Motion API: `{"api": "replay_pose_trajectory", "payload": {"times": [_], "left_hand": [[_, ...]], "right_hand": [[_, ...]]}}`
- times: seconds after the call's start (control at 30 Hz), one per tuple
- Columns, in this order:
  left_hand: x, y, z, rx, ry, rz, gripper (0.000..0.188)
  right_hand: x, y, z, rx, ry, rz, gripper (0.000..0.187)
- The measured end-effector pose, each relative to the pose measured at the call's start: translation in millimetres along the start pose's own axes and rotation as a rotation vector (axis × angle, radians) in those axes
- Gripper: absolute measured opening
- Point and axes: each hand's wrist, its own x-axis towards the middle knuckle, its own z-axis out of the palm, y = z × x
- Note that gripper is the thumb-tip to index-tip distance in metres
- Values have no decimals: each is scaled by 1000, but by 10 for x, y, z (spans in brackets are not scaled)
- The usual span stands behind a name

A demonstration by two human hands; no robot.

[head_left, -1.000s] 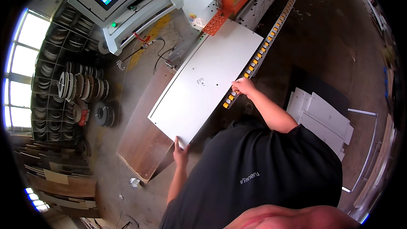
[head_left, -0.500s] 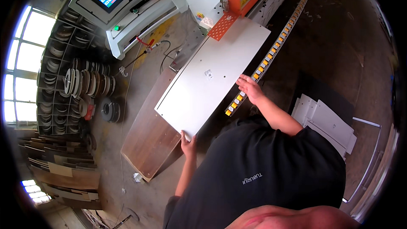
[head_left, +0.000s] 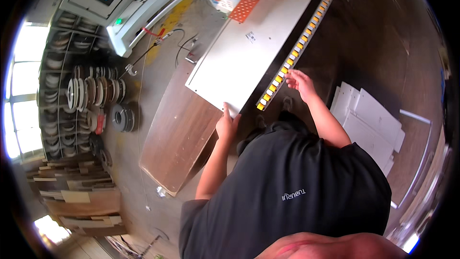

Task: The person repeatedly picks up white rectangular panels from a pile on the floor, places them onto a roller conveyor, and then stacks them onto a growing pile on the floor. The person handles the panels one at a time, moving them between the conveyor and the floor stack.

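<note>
A long white panel [head_left: 239, 55] with a small label and dark holes lies slantwise across the machine's support. My left hand [head_left: 226, 125] grips its near corner: one digit rests on top, and the other fingers are mostly hidden at the edge. My right hand [head_left: 301, 85] is off the panel, loosely curled with fingers apart and nothing in it. Beside that hand runs a narrow roller rail [head_left: 290, 58] with yellow and white rollers, parallel to the panel's right edge. At the panel's far part sits a perforated orange plate [head_left: 246, 5].
A brown wood-grain board [head_left: 179, 134] lies below the panel at left. The control console [head_left: 143, 12] with a lit screen stands far left, near edging-tape rolls [head_left: 96, 93] on a rack. White panels [head_left: 366, 120] lie stacked at right. A thin hose crosses the floor.
The white panel has slid farther toward the machine, with my left hand following at its near corner. My right hand has left the panel's edge and moved right. The view has shifted.
</note>
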Motion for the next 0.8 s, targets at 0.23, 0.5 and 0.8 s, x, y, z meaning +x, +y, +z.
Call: {"api": "replay_pose_trajectory", "payload": {"times": [0.23,0.5,0.8], "left_hand": [[477,449,134,143,-63,110,89],[492,1003,286,-174,-93,486,56],[-279,1657,1089,26,-745,696,38]], "right_hand": [[-1459,1197,-1015,-290,373,311,32],[-3207,3263,-2412,-591,609,348,21],[-3349,3572,-2590,4,859,503,37]]}}
